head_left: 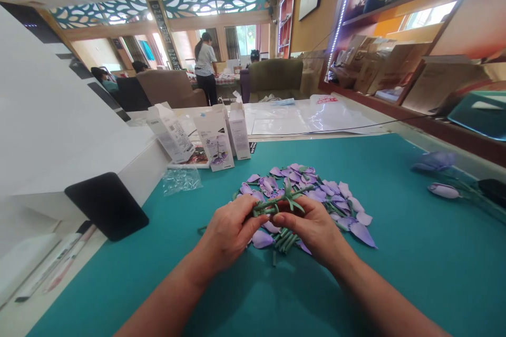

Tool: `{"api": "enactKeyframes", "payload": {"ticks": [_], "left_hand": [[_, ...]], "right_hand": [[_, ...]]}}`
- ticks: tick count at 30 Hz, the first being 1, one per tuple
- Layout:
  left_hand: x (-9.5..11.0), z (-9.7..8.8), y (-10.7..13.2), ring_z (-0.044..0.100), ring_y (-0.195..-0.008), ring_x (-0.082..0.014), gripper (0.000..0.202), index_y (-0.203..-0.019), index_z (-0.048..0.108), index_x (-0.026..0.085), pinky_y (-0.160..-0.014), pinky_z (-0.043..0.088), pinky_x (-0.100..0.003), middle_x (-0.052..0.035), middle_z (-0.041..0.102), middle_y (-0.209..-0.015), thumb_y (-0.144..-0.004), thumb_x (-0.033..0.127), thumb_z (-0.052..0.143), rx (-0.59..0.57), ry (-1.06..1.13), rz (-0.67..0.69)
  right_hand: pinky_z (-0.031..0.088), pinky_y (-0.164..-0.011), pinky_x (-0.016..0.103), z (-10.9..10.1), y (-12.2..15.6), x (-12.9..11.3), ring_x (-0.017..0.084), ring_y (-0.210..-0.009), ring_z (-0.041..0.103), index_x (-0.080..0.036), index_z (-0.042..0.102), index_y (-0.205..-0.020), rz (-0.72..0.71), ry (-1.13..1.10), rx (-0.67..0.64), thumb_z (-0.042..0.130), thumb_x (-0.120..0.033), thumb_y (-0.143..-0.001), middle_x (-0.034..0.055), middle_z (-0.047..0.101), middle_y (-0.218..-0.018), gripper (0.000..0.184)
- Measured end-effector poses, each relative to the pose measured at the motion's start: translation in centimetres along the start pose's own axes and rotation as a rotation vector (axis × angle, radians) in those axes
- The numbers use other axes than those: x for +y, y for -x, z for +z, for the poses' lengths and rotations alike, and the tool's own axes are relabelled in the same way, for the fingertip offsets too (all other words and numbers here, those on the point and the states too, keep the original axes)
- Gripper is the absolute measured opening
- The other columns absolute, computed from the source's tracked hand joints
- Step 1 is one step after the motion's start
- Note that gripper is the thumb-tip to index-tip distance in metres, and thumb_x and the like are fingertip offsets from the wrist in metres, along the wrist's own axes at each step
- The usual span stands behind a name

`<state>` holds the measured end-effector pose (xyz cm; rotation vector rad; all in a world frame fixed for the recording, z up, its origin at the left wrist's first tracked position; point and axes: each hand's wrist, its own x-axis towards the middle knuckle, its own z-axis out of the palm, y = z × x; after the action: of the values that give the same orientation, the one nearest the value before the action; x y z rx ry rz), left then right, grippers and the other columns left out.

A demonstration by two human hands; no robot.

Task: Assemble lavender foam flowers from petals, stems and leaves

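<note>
At centre frame, over the teal felt mat [395, 253], left hand [229, 231] and right hand [312, 226] both pinch a green plastic stem piece [276, 203], lifted above the purple petal pile [332, 195] beneath, evidently for handling.

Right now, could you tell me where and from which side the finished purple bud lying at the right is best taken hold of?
Take the bud by its green stem, coming from above. It lies flat on the teal mat, stem trailing right, so the thin stem offers a pinch without crushing the petals.
</note>
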<state>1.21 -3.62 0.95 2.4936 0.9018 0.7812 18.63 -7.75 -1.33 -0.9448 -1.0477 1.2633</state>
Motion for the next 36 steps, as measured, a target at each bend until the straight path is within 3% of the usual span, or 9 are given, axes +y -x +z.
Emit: {"api": "enactKeyframes", "payload": {"ticks": [10,28,33,36], "left_hand": [[-0.2,0.1,0.0,0.047,-0.065,-0.0137,0.022,-0.077,0.051,0.018,-0.06,0.035,-0.025,0.0008,0.052,-0.073,-0.093,0.031,0.044,-0.025,0.012,-0.022],[0.1,0.1,-0.1,0.047,-0.066,-0.0136,0.018,-0.08,0.053,0.019,-0.061,0.037,-0.024,0.0006,0.054,-0.074,-0.091,0.032,0.045,-0.025,0.063,-0.064],[0.0,-0.3,-0.2,0.046,-0.066,-0.0133,0.02,-0.075,0.051,0.019,-0.061,0.037,-0.024,0.0013,0.051,-0.071,-0.089,0.032,0.048,-0.007,0.129,-0.063],[0.1,-0.8,-0.3,0.046,-0.066,-0.013,0.021,-0.075,0.052,0.018,-0.061,0.037,-0.024,0.0012,0.051,-0.071,-0.089,0.034,0.048,-0.015,0.167,-0.11]], "right_hand": [[0.047,-0.058,0.026,0.0,0.1,0.0,0.013,-0.064,0.055,-0.019,0.07,-0.074,-0.086,0.113,0.024,0.079,-0.039,-0.062,-0.0002,0.064,-0.067,0.025],[0.046,-0.057,0.025,-0.1,0.0,-0.4,0.012,-0.063,0.055,-0.019,0.069,-0.071,-0.098,0.1,0.025,0.08,-0.036,-0.061,-0.0008,0.065,-0.068,0.023],[0.047,-0.061,0.026,-1.2,-0.4,-0.8,0.013,-0.065,0.058,-0.02,0.068,-0.081,-0.036,0.024,0.111,0.082,-0.034,-0.059,-0.0013,0.065,-0.069,0.029],[0.048,-0.06,0.025,-1.5,-0.4,-0.5,0.011,-0.064,0.058,-0.02,0.067,-0.088,0.02,-0.025,0.091,0.079,-0.038,-0.065,-0.0015,0.064,-0.071,0.032]]}}
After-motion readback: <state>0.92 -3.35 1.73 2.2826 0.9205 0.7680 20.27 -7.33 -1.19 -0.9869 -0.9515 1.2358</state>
